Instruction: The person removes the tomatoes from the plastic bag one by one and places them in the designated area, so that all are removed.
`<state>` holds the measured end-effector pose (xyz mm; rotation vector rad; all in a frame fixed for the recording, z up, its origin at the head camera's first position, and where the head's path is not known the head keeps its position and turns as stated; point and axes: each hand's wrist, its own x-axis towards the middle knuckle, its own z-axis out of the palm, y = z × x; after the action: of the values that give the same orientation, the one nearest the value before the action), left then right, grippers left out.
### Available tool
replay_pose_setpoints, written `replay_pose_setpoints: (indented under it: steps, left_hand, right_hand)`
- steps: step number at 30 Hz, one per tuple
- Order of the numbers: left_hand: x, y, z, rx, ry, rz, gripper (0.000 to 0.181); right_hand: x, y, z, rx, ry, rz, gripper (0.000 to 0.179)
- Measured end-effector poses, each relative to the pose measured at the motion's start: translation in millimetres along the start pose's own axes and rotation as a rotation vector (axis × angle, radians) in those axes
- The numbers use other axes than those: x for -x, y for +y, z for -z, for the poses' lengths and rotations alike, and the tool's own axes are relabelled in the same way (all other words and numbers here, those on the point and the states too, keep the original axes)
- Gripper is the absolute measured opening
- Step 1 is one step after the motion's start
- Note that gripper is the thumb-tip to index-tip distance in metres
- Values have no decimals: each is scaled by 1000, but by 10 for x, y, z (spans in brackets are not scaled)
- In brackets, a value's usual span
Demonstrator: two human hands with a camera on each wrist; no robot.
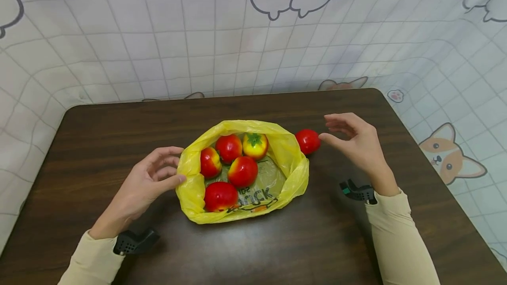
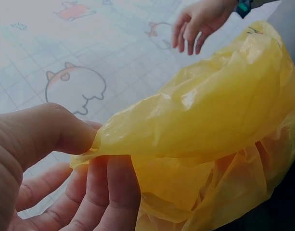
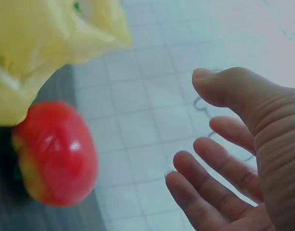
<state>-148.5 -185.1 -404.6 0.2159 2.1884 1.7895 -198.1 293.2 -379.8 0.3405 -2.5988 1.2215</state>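
Observation:
A yellow plastic bag (image 1: 295, 162) stands with its mouth wide on the dark table, several red and yellow tomatoes (image 1: 243, 171) inside it. My left hand (image 1: 152, 179) pinches the bag's left rim between thumb and fingers, as the left wrist view shows up close. Just outside the bag's right side lies a single red tomato (image 1: 307, 141), yellowish at one end in the right wrist view. To the right of that tomato hovers my right hand (image 1: 354, 142), thumb and fingers spread apart, holding nothing. A gap separates the hand from the tomato in the right wrist view.
The dark wooden table (image 1: 119, 126) has a back edge close to a white gridded cloth (image 1: 198, 47) with cartoon dogs, which also hangs at both sides. Each wrist wears a black device (image 1: 135, 241). Printed lettering shows on the bag's inner bottom.

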Motion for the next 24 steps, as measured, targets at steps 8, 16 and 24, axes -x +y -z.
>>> replay_pose_setpoints:
  steps: [8,16,24]
  left_hand:
    - [4,-8,-8,19,-5,0,58]
    - [-1,7,-3,2,4,10,59]
    - [-2,4,-15,2,5,21,59]
  right_hand:
    - [14,-196,5,-57,10,133,49]
    - [6,-486,-62,-118,-39,256,54]
    - [15,-629,-216,-98,-103,315,51]
